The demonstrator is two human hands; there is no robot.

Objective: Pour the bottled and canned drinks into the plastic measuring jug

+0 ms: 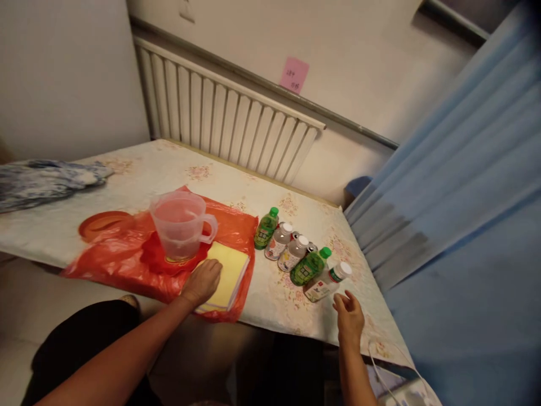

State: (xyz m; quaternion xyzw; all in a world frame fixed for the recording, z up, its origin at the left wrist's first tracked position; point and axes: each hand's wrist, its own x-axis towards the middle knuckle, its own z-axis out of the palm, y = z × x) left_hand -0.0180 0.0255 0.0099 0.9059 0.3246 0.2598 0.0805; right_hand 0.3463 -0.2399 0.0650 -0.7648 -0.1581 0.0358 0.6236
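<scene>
My left hand (204, 282) rests on the left edge of a yellow paper stack (230, 272), its fingers curled together; whatever they hold, if anything, is hidden. Beside it a clear plastic measuring jug (180, 223) stands on a red scalloped dish (150, 254). Under them spreads a red plastic bag (127, 270). My right hand (350, 318) hovers at the table's near right, fingers bent and apart, holding nothing visible. Closest to it is a white-capped bottle (323, 286). The row continues with a green-capped bottle (310, 267), two small white-capped bottles (291, 254) and another green bottle (266, 230).
Can tops (311, 248) show partly behind the bottles. An orange-red lid (103, 224) and a patterned cloth (46, 181) lie to the left on the flowered tablecloth (274, 316). A radiator (224, 113) lines the wall; a blue curtain (456, 197) hangs right. White cable (374, 361) crosses the near right corner.
</scene>
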